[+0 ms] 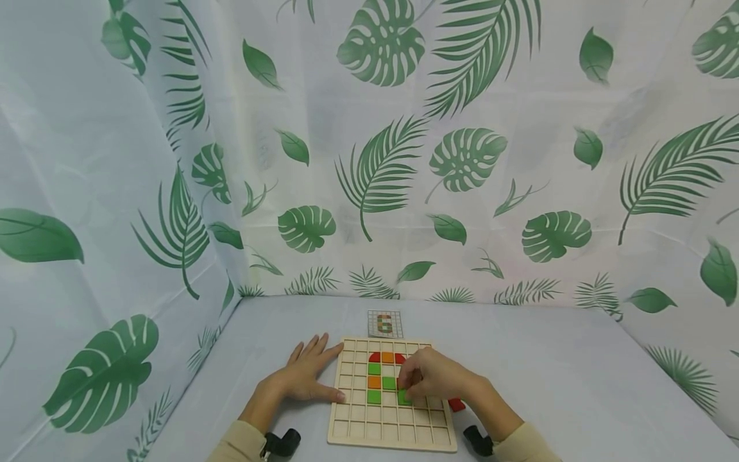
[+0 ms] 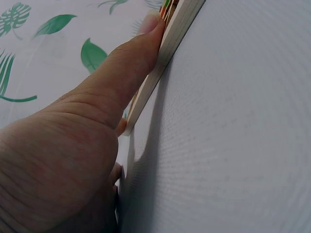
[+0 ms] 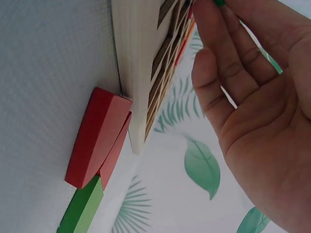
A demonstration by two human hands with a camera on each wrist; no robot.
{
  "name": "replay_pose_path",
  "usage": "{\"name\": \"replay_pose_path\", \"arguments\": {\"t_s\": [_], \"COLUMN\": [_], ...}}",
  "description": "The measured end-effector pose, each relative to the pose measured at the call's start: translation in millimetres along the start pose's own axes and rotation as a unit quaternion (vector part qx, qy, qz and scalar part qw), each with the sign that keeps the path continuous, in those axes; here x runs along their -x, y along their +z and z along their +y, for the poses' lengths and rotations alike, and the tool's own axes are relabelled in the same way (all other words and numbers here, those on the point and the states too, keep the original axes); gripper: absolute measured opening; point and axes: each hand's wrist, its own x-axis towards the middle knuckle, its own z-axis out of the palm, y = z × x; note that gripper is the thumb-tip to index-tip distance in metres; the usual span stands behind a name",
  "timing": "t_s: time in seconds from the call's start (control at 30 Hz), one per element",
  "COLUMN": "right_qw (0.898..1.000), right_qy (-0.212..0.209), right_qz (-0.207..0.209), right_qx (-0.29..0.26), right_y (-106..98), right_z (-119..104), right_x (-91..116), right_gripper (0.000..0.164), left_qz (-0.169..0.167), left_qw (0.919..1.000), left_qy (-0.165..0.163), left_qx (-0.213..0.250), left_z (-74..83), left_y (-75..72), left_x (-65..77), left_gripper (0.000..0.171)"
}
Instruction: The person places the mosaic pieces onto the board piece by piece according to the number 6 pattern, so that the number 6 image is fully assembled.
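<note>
The right hand, fingers curled, pinches a green block over the board; seemingly this is the setting-in step. The left hand lies spread, grasping nothing, thumb on the board's edge. Next probably calls for seating the block squarely (the card beyond shows a pattern), then the red blocks beside the board.

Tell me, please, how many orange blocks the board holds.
2: one orange block between two red ones, another between two green ones; the right hand may hide more.
</note>
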Motion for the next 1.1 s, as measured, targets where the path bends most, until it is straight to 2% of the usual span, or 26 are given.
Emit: {"name": "replay_pose_path", "arguments": {"t_s": [0.37, 1.1], "right_qw": [1.000, 0.999], "right_qy": [-0.004, -0.002], "right_qz": [-0.003, -0.008], "right_qx": [0.030, 0.041], "right_y": [1.1, 1.2], "right_z": [-2.5, -2.8], "right_x": [1.3, 3.7], "right_gripper": [0.019, 0.016], "left_qz": [0.000, -0.001], "left_qw": [1.0000, 1.0000], "left_qy": [0.000, -0.003], "left_qx": [-0.006, -0.009], "left_z": [0.4, 0.3], "left_y": [0.0, 0.4], "left_x": [-0.2, -0.5], "left_gripper": [0.114, 0.114]}}
